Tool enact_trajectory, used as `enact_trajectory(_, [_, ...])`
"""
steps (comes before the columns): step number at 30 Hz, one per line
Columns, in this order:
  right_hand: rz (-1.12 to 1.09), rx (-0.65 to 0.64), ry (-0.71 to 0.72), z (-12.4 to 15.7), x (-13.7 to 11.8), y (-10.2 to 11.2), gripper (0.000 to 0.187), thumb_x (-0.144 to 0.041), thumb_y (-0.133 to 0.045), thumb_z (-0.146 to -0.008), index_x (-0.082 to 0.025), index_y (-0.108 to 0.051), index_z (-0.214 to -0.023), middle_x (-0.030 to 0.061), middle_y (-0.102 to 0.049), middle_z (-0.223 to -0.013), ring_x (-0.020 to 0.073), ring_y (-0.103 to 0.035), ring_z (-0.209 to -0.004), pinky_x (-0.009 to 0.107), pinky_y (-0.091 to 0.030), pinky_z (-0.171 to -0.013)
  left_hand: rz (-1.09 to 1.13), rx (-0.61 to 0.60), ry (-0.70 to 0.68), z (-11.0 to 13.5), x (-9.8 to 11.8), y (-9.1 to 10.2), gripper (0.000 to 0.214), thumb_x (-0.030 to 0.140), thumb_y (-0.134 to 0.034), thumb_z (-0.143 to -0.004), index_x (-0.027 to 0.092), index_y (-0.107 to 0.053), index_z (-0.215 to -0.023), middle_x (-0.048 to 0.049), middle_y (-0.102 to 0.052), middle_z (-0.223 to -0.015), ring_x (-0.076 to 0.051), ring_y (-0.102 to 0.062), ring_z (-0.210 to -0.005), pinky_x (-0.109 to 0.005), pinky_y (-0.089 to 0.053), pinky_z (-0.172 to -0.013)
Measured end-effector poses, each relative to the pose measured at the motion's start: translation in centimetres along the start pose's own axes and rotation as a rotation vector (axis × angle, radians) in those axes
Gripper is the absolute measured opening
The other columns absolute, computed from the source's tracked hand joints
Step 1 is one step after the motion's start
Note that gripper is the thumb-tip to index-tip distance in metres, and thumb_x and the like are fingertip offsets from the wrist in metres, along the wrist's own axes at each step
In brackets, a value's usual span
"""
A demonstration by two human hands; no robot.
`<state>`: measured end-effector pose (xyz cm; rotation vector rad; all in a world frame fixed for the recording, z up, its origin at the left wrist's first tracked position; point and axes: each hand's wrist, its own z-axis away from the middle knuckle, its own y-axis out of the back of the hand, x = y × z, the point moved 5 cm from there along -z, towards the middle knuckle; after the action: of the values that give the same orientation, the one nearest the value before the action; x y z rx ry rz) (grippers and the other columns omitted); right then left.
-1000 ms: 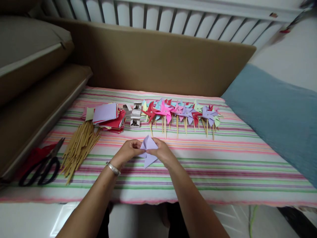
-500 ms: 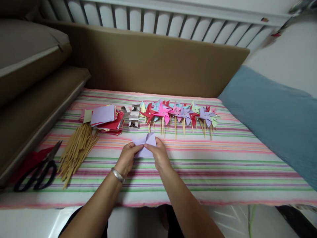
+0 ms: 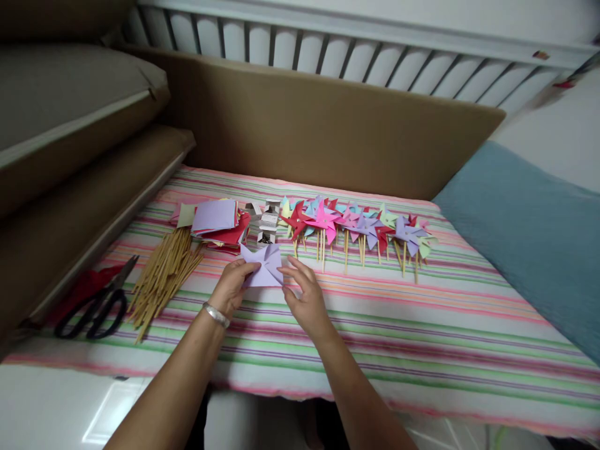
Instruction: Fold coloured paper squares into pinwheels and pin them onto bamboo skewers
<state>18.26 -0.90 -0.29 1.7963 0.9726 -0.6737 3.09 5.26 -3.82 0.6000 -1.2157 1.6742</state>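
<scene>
A folded lilac paper pinwheel head [image 3: 263, 265] is pinched in my left hand [image 3: 233, 286], which wears a silver bracelet. My right hand [image 3: 303, 295] is just to its right, fingers spread, fingertips at the paper's edge. Both hover over a striped cloth [image 3: 422, 325]. Behind them lies a row of finished coloured pinwheels on sticks [image 3: 356, 226], and a small white box [image 3: 268, 220] stands left of the row.
A stack of coloured paper squares [image 3: 216, 220] and a bundle of wooden sticks [image 3: 164, 275] lie at the left. Black scissors [image 3: 96, 303] rest on red paper near the left edge. A brown board stands behind, a blue cloth [image 3: 529, 231] to the right.
The lilac paper has been folded into a pinwheel shape and moved left with my left hand. My right hand has released its grip and opened.
</scene>
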Motion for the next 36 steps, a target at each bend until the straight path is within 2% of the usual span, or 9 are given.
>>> enact_trajectory(5, [0.088, 0.003, 0.085, -0.2, -0.4, -0.1, 0.019, -0.012, -0.059, -0.074, -0.025, -0.069, -0.084, 0.0065, -0.045, -0.136, 0.0239, -0.035, -0.128, 0.043, -0.032, -0.104, -0.043, -0.029, 0.038, 0.5, -0.3, -0.6, 0.015, 0.017, -0.074, -0.05, 0.01, -0.067, -0.062, -0.0023, -0.066, -0.054, -0.012, -0.057, -0.048, -0.022, -0.043, -0.051])
enact_trajectory(10, [0.018, 0.011, 0.004, -0.5, 0.1, 0.0, 0.006, -0.023, -0.063, -0.076, -0.025, -0.069, -0.076, 0.0055, -0.044, -0.138, 0.0242, -0.03, -0.133, 0.046, -0.028, -0.106, -0.088, -0.065, 0.055, 0.7, -0.9, -1.0, 0.017, 0.016, -0.075, -0.05, 0.011, -0.068, -0.064, -0.0027, -0.067, -0.056, -0.012, -0.057, -0.048, -0.023, -0.043, -0.052])
enact_trajectory(14, [-0.054, 0.032, -0.105, -0.4, 1.0, -0.2, 0.007, -0.028, -0.063, -0.076, -0.023, -0.068, -0.075, 0.0067, -0.04, -0.141, 0.0241, -0.027, -0.134, 0.046, -0.029, -0.105, -0.138, -0.105, 0.037, 0.7, -1.5, -1.5, 0.017, 0.019, -0.075, -0.05, 0.012, -0.069, -0.064, -0.0029, -0.068, -0.057, -0.012, -0.057, -0.049, -0.023, -0.042, -0.054])
enact_trajectory(20, [-0.008, 0.061, -0.227, -0.4, 1.6, -0.2, 0.006, -0.025, -0.064, -0.072, -0.022, -0.066, -0.067, 0.0076, -0.044, -0.139, 0.0255, -0.032, -0.131, 0.047, -0.024, -0.107, -0.182, -0.112, 0.027, 0.5, -2.2, -1.6, 0.018, 0.022, -0.076, -0.049, 0.012, -0.069, -0.062, -0.0027, -0.067, -0.057, -0.011, -0.054, -0.048, -0.022, -0.037, -0.049])
enact_trajectory(36, [-0.016, 0.042, -0.358, -0.5, 2.3, -0.3, 0.007, -0.019, -0.065, -0.067, -0.021, -0.064, -0.061, 0.0079, -0.053, -0.129, 0.0268, -0.038, -0.127, 0.047, -0.025, -0.105, -0.264, -0.16, 0.024, 0.8, -2.2, -1.9, 0.017, 0.024, -0.077, -0.05, 0.013, -0.068, -0.06, 0.0002, -0.062, -0.051, -0.008, -0.047, -0.044, -0.021, -0.031, -0.046])
